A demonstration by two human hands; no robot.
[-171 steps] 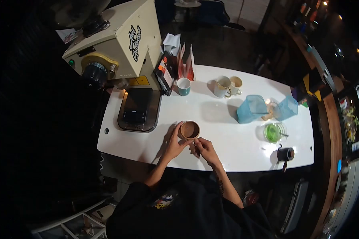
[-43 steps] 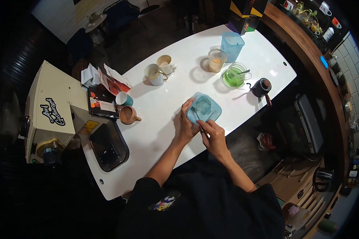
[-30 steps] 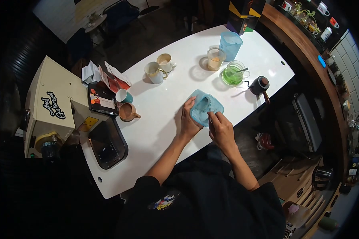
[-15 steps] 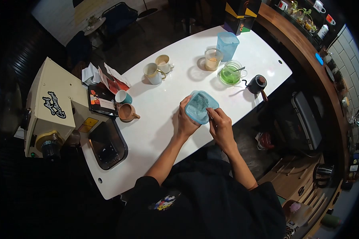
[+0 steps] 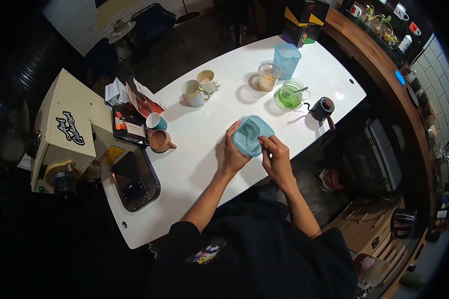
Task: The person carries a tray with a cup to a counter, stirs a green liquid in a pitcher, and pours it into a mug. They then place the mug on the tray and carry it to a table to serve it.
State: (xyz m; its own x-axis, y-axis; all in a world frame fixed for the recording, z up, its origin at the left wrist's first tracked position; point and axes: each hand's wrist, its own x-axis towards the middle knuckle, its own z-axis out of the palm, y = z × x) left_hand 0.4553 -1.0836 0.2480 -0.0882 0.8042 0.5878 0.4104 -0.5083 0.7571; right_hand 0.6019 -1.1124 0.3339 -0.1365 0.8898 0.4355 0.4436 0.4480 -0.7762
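A light blue, translucent plastic container with a squarish mouth (image 5: 246, 137) is observed at the centre of the frame, above the near edge of the white, glossy table (image 5: 189, 187). Its open mouth faces upward at a tilt, and the inner wall appears streaked.

The left hand (image 5: 234, 158) is clamped on the container's left side. The right hand (image 5: 278, 158) has its thumb and forefinger pinched together at the right rim; from where I stand I cannot tell what lies between them. The hands are slightly apart, the container between them.

To the right stand a black gooseneck kettle (image 5: 321, 109) and a clear glass cup of green liquid (image 5: 288, 96) with a spoon in it. Just beyond the cup are a clear tumbler with tan contents (image 5: 268, 78) and a tall blue plastic pitcher (image 5: 287, 61).

At upper centre, a whitish mug with a gold handle (image 5: 192, 93) stands beside a cream cup (image 5: 206, 81). Left of centre, a brown mug (image 5: 158, 141) is near a teal cup with a white interior (image 5: 155, 122). A cream-coloured metal machine (image 5: 65, 124) occupies the left of the frame, near a dark rectangular tray (image 5: 134, 180)
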